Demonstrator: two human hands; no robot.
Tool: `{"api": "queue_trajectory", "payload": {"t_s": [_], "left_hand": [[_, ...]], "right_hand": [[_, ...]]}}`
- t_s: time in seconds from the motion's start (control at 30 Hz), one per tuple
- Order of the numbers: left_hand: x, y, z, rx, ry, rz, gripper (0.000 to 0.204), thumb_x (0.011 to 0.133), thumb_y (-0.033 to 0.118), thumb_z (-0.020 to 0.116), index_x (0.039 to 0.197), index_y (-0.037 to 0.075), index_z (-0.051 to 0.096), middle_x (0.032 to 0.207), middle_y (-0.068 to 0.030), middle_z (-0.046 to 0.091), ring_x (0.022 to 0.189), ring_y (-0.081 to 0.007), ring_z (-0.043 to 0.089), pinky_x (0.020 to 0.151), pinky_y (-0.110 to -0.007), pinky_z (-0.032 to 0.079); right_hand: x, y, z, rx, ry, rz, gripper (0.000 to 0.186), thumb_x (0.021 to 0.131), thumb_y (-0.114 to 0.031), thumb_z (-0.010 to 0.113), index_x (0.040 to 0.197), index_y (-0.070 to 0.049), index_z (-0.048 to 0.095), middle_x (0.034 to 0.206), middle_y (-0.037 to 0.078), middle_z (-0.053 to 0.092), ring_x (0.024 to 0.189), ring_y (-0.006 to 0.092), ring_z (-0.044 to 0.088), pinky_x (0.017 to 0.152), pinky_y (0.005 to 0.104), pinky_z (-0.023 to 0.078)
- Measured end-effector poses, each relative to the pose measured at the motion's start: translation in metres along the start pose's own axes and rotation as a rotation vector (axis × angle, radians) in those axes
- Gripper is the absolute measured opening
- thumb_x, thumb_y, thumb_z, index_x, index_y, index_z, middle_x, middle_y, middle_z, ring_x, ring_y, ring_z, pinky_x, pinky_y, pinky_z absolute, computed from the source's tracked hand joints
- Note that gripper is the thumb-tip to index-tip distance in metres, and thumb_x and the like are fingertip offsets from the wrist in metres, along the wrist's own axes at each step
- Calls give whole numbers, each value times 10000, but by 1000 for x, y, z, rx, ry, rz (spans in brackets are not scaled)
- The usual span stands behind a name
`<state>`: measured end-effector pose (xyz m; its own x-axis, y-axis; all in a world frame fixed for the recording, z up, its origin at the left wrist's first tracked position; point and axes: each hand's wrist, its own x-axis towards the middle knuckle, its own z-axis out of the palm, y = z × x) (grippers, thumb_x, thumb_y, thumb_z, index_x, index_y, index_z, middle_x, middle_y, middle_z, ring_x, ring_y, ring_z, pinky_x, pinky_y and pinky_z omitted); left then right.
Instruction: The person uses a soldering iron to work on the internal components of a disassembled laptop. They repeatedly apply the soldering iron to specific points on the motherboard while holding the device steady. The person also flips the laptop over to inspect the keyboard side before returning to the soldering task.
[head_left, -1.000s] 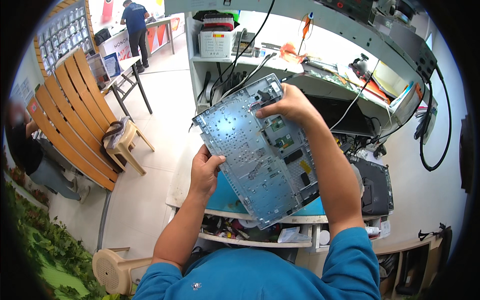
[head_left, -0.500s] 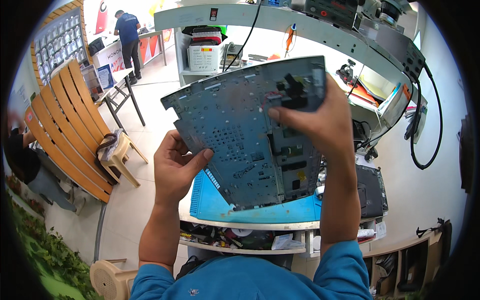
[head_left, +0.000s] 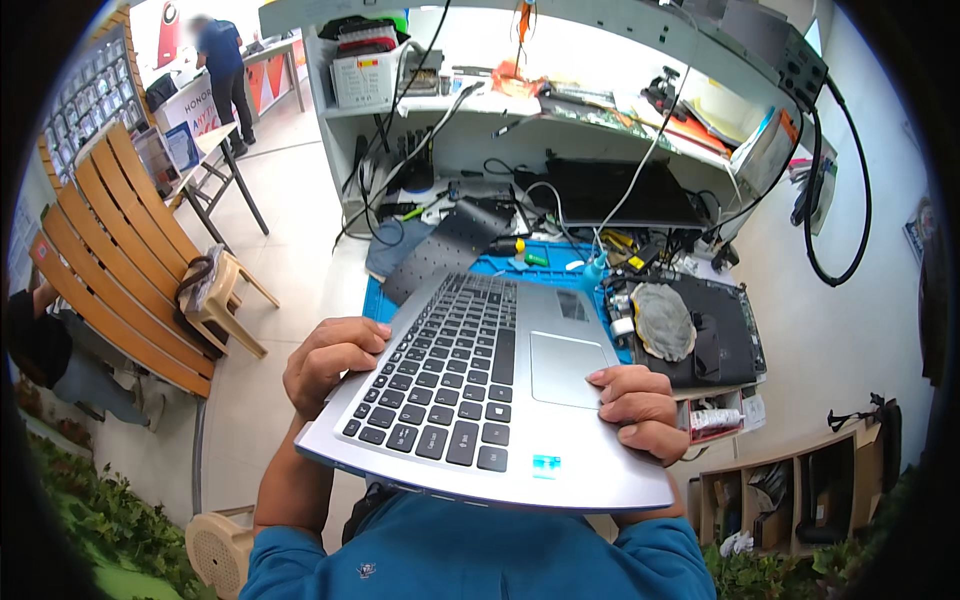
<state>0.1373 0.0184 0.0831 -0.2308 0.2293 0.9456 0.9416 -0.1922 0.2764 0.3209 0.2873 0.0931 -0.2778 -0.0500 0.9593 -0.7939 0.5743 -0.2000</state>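
Observation:
A silver laptop keyboard cover (head_left: 590,450) with black keys and a touchpad is tilted in front of me, key side up and turned sideways. Its near edge hangs over my lap. My left hand (head_left: 335,358) grips one side, fingers curled over the rim by the keys. On the opposite side, my right hand (head_left: 642,410) lays its fingers on the palm rest near the touchpad. Both thumbs are hidden beneath the panel. Beyond it, a dark perforated laptop bottom cover (head_left: 445,250) leans over the blue work mat (head_left: 520,262).
At the right of the bench, a round grey stone-like piece (head_left: 664,322) lies on a black laptop part (head_left: 735,330). A dark screen panel (head_left: 610,192) and tangled cables fill the back. A slatted wooden bench (head_left: 120,260) and a person (head_left: 222,70) are at the left.
The keyboard cover has flipped from its inner side to its key side and come lower and nearer. Both hands have shifted their grip to its sides. More of the bench shows.

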Motion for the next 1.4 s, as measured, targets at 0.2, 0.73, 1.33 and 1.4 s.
{"api": "queue_trajectory", "payload": {"t_s": [0.2, 0.73, 1.33, 1.4], "left_hand": [[-35, -9, 11, 115, 3, -20, 333, 895, 203, 821, 1014, 36, 560, 969, -158, 701, 921, -307, 754, 818, -409, 640], [-66, -29, 29, -38, 47, -113, 357, 884, 139, 817, 1078, 47, 532, 1047, -167, 674, 1036, -310, 719, 892, -429, 621], [-37, -91, 55, 150, -351, -374, 370, 739, 98, 897, 1067, 63, 729, 1078, -80, 712, 905, -214, 704, 769, -316, 573], [-37, -95, 58, 149, -370, -387, 375, 747, 89, 891, 1081, 53, 725, 1077, -81, 705, 897, -208, 697, 771, -310, 566]], "right_hand": [[-43, 9, 18, -70, 91, -23, 381, 795, -17, 772, 987, -87, 451, 973, 132, 603, 863, 270, 604, 735, 468, 607], [-58, 11, 17, -135, 64, 1, 314, 885, -75, 716, 1029, -101, 437, 939, 102, 620, 816, 244, 591, 733, 466, 581], [-75, 7, 5, -130, 77, 67, 348, 861, -46, 729, 1030, -114, 433, 942, 92, 618, 821, 246, 591, 742, 467, 576], [-79, 9, 3, -116, 64, 51, 341, 864, -46, 725, 1027, -113, 433, 943, 92, 618, 818, 246, 591, 742, 464, 576]]}}
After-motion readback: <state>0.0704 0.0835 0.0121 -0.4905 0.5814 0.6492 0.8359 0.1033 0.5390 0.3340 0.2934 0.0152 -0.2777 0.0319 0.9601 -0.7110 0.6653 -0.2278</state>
